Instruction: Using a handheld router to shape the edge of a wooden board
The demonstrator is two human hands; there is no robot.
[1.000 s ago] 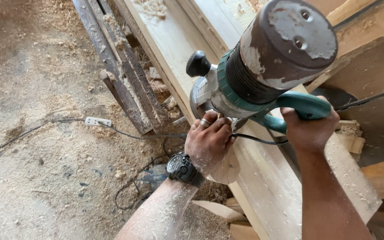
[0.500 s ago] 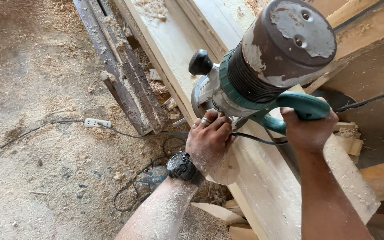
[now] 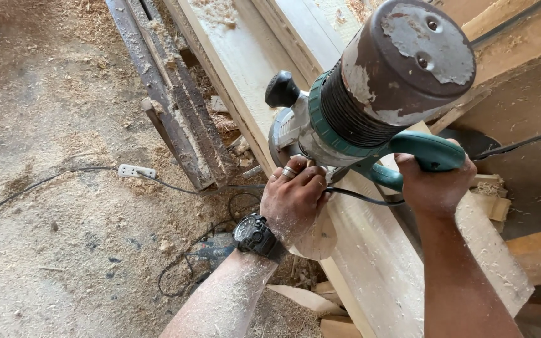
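A worn electric wood router (image 3: 370, 100) with a teal body and a grey, paint-chipped motor cap stands on a long pale plank (image 3: 370, 250). My right hand (image 3: 433, 184) grips its teal handle. My left hand (image 3: 295, 200), dusted with sawdust and wearing a black wristwatch and rings, presses against the router's base at the near edge of the plank. A black knob (image 3: 281, 89) sticks out on the router's far side. A black cable (image 3: 358, 197) runs between my hands.
Rusty metal rails (image 3: 170, 106) lie to the left of the plank. A white socket strip (image 3: 136, 171) with cables rests on the sawdust-covered floor (image 3: 51, 238). More boards (image 3: 533, 250) and offcuts (image 3: 308, 300) lie to the right and below.
The router has shifted slightly along the plank. My left hand has slid a little with it and stays against the base; my right hand keeps its grip.
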